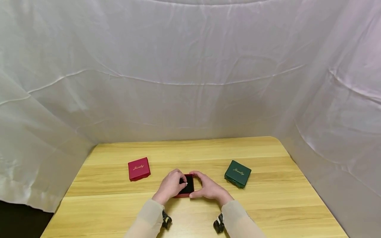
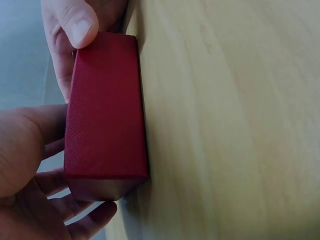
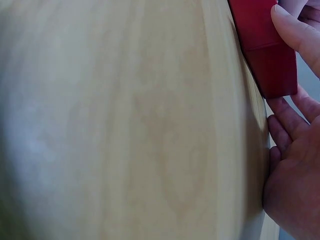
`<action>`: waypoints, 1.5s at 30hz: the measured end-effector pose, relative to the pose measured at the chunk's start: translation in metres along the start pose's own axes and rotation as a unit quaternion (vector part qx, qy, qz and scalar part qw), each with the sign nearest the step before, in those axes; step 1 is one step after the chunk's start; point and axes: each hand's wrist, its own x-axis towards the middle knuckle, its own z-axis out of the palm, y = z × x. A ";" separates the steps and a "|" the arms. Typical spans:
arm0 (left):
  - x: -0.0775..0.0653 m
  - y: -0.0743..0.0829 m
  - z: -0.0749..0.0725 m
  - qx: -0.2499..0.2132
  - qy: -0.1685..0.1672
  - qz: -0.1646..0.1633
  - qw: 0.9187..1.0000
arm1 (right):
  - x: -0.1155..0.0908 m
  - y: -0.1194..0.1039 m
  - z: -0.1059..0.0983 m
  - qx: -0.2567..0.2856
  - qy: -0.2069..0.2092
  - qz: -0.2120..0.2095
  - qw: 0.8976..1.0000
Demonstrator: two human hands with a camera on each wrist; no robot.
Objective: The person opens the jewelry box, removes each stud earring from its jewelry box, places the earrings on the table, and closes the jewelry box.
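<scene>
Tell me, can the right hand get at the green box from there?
Probably yes: the right hand has the green box close on its right and nothing standing between them, but it would first need to release the open red box.

Curtained booth — pale drapes (image 1: 193,59) flank and back a wooden table (image 1: 190,152).

Soft glare on the table (image 1: 190,216)

left grip (image 1: 171,185) partly hides the open box (image 1: 182,195)
</scene>
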 end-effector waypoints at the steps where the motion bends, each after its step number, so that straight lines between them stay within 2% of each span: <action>1: 0.000 0.000 0.000 -0.001 0.001 0.000 1.000 | 0.000 -0.001 0.000 -0.002 0.000 -0.001 1.000; 17: -0.001 -0.001 0.000 -0.010 0.001 -0.005 1.000 | 0.001 -0.001 -0.001 -0.020 -0.004 0.003 1.000; 36: -0.003 0.002 -0.003 0.006 -0.007 0.006 1.000 | 0.000 -0.002 -0.002 -0.014 -0.008 0.003 1.000; 45: -0.009 0.004 -0.010 0.000 0.007 0.008 1.000 | -0.001 -0.001 -0.001 0.001 -0.005 0.005 1.000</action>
